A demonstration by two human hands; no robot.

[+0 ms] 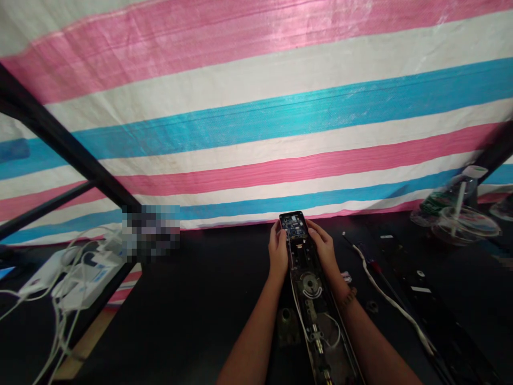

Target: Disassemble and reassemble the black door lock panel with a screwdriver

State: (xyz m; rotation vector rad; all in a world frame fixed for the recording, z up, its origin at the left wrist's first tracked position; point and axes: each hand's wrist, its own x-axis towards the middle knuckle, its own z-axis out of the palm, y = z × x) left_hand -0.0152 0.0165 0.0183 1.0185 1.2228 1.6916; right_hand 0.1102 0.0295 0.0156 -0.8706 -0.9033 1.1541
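- Clock directions run from the two hands, with 12 o'clock pointing away from the person.
- The long, narrow black casing, open on top, stretches from the hands back to 6 o'clock, between the forearms; its far end carries a blue-and-black printed circuit board.
- The left hand comes in from 7 o'clock, forearm slanting inward; its fingers grip the casing's 9 o'clock edge, thumb uppermost beside the board.
- The right hand comes in from 5 o'clock, its forearm mirroring the other; its fingers close on the 3 o'clock edge near the board, partly hidden by the hand itself.
- A brown beaded bracelet circles the right wrist.
- Inside the casing, nearer 6 o'clock, sit a round grey metal disc and a thin white looped wire.
- A small dark block lies on the flat black tabletop, between the left forearm and the casing.
- Toward 4 o'clock run a white sleeved cable and, beyond it, a long black panel with white labels.
- At 3 o'clock stands a clear plastic cup with a white straw.
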